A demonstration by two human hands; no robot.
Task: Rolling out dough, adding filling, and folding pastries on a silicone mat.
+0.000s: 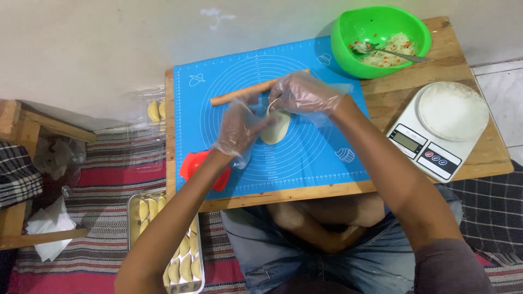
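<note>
Both my hands wear clear plastic gloves and meet over a blue silicone mat (305, 158). A pale oval piece of dough (276, 129) lies on the mat. My left hand (238, 126) touches its left edge, and my right hand (302, 92) pinches its top edge. A wooden rolling pin (235, 96) lies on the mat just behind my hands.
A green bowl (348, 49) of shredded filling with a spoon stands at the back right. A white kitchen scale (444, 128) sits on the wooden table's right side. A red mould (196, 166) rests at the mat's left edge. A metal tray (133, 209) with several folded dumplings lies on the floor at left.
</note>
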